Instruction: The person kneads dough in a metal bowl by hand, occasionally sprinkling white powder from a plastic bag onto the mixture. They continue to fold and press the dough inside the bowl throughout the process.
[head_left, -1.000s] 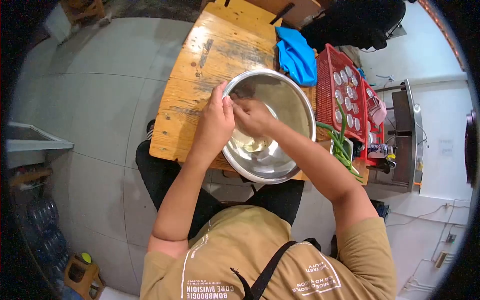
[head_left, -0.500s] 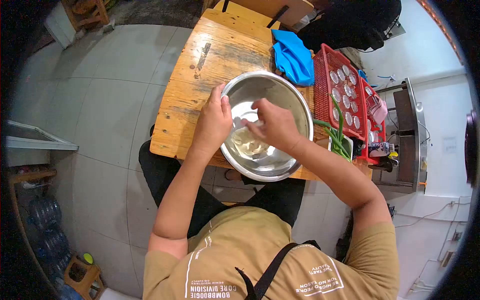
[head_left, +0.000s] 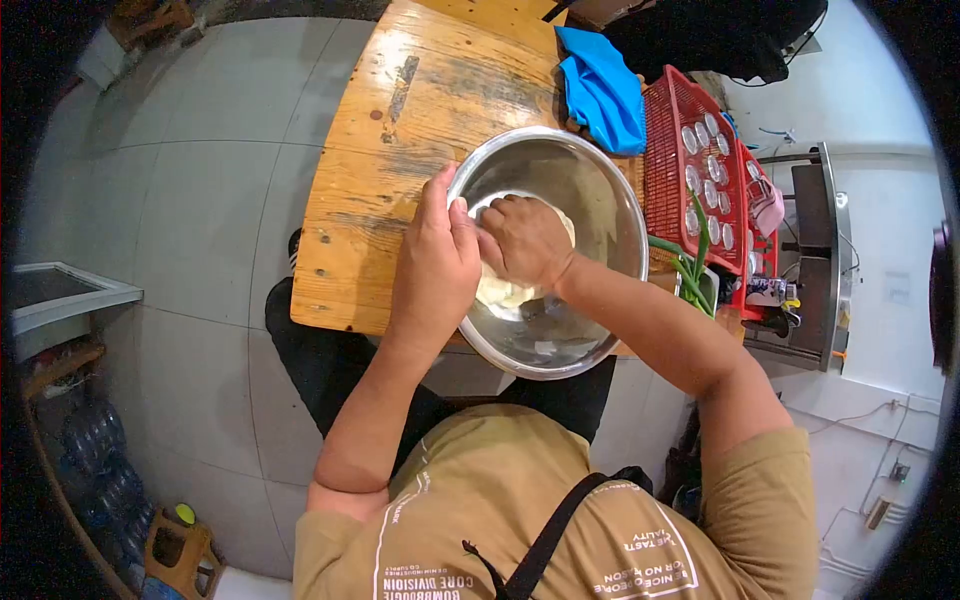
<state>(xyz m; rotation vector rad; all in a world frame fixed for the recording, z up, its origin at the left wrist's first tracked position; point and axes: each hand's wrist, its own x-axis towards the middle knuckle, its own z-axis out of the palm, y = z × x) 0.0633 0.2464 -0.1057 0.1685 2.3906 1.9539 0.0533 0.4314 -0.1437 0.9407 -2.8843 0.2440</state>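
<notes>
A wide stainless steel bowl (head_left: 608, 270) stands at the near edge of the wooden table. My left hand (head_left: 438, 250) grips its left rim, thumb on the inside and fingers along the outer side. Inside the bowl, my right hand (head_left: 527, 242) is closed with curled fingers, pressed into pale dough (head_left: 507, 293). Much of the dough lies hidden under that hand; part shows below and beyond it.
A blue cloth or bag (head_left: 603, 90) lies behind the bowl. To the right are a red basket (head_left: 668, 150) with several clear cups and green onions (head_left: 692, 270) in a container. The wooden table (head_left: 345, 230) ends at the left.
My right hand has gone from hovering over the dough with fingers loosely bent to pressing down into it. The left hand stays on the rim. The whole view has shifted slightly.
</notes>
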